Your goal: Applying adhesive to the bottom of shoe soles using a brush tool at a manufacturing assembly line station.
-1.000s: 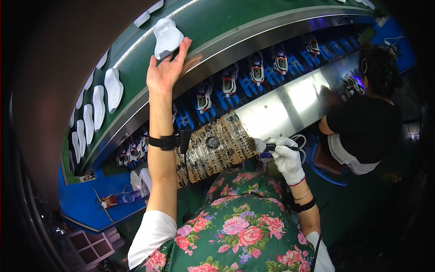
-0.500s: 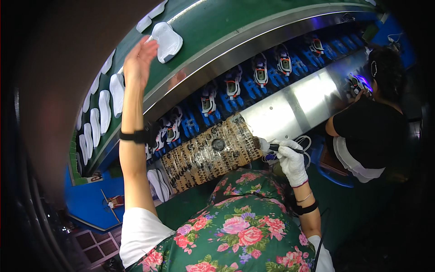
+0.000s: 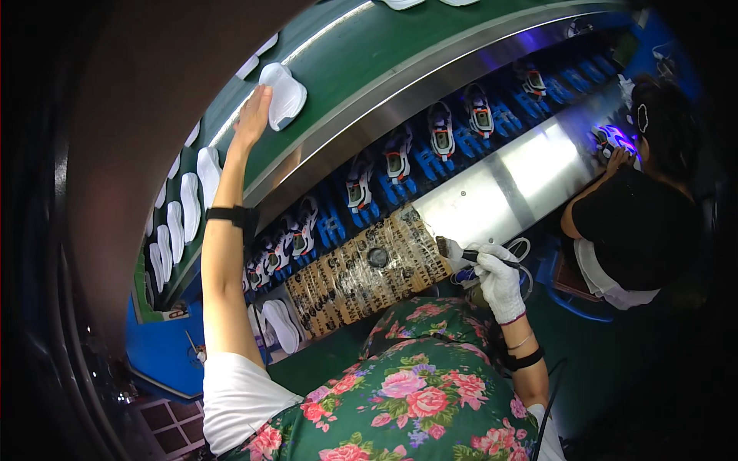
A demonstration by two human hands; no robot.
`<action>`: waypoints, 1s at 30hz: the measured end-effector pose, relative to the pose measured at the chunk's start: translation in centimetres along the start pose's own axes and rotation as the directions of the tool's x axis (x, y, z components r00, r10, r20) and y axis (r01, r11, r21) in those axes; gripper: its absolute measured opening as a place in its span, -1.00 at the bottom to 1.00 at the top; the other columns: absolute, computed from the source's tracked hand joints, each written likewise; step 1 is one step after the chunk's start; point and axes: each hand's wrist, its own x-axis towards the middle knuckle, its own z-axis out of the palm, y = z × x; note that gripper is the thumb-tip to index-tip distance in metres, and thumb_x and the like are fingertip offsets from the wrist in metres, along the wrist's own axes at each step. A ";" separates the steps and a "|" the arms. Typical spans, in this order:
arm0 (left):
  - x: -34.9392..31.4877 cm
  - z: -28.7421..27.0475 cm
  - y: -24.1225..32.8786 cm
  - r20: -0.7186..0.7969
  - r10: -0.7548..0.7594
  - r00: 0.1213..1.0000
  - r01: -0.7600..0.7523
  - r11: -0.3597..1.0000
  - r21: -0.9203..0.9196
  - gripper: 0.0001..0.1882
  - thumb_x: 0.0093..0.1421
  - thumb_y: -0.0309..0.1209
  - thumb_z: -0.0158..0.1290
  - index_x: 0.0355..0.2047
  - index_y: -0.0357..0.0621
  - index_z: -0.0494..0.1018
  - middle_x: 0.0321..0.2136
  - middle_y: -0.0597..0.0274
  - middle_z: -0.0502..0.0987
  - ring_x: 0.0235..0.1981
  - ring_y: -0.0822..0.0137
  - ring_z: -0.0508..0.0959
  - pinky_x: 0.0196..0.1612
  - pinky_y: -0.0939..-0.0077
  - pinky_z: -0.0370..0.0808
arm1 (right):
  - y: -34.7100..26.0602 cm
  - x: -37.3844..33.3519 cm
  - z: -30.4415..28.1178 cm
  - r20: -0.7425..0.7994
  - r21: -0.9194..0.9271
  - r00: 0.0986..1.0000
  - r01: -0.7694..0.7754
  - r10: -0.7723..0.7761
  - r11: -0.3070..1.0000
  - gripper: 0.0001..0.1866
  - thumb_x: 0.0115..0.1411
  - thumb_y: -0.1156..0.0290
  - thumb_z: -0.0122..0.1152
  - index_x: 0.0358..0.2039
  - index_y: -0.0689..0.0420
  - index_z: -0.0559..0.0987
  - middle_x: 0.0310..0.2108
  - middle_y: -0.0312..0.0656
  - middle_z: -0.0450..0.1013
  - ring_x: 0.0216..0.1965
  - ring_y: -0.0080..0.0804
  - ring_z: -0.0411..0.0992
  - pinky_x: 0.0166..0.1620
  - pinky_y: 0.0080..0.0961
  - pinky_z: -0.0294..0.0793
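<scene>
My bare left hand point(image 3: 252, 121) reaches over the green conveyor belt, its fingers stretched out along the near left edge of a white shoe sole point(image 3: 284, 97). The fingertips are at the sole's rim; whether they press on it cannot be told. My right hand point(image 3: 500, 281), in a white knitted glove, is closed around the dark handle of a flat brush point(image 3: 454, 251). The bristles point left, by the right end of a work surface wrapped in brown tape point(image 3: 350, 278). A round dark spot point(image 3: 377, 257) marks the middle of that surface.
More white soles point(image 3: 190, 200) lie along the belt's left part. Below the belt, several shoe uppers point(image 3: 397, 154) stand on blue racks. A pair of soles point(image 3: 281, 326) rests beside the taped surface's left end. To the right a co-worker point(image 3: 634, 207) holds a shoe under violet light.
The view has tilted slightly, so the belt and racks appear shifted. My left fingers have straightened and come right up to the sole's edge. The right hand keeps the brush in about the same place.
</scene>
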 end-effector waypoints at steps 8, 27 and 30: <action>-3.1 -1.1 20.2 0.187 0.459 0.869 -0.448 0.889 -0.097 -0.22 0.37 0.18 -0.23 0.42 -0.04 0.07 0.39 0.01 0.14 0.42 -0.05 0.07 0.40 -0.04 -0.04 | -1.0 0.1 0.3 -0.042 -0.035 0.998 -0.055 0.053 0.998 -0.83 0.08 0.67 0.23 -0.30 0.25 0.66 -0.20 -0.04 0.62 -0.36 -0.48 0.55 -0.31 -0.65 0.50; 11.1 6.7 26.2 0.079 0.044 0.996 0.049 0.465 -0.884 -0.67 0.19 -0.26 0.27 -0.18 -0.21 0.46 -0.22 0.15 0.44 -0.14 0.33 0.49 -0.01 0.35 0.61 | -3.3 -2.2 -0.2 -0.063 -0.119 0.995 0.068 -0.075 0.991 -0.81 0.12 0.69 0.24 -0.23 0.33 0.66 -0.24 -0.05 0.63 -0.26 -0.40 0.61 -0.17 -0.57 0.58; 6.1 3.9 25.5 0.245 -0.133 0.960 0.210 -0.232 -0.950 -0.63 0.28 -0.31 0.18 -0.01 -0.25 0.39 -0.05 0.03 0.41 0.12 0.16 0.40 0.09 0.11 0.59 | -3.8 -2.0 0.7 0.008 -0.098 0.998 0.066 -0.066 0.993 -0.81 0.12 0.70 0.24 -0.22 0.33 0.66 -0.22 -0.05 0.63 -0.24 -0.42 0.60 -0.17 -0.59 0.57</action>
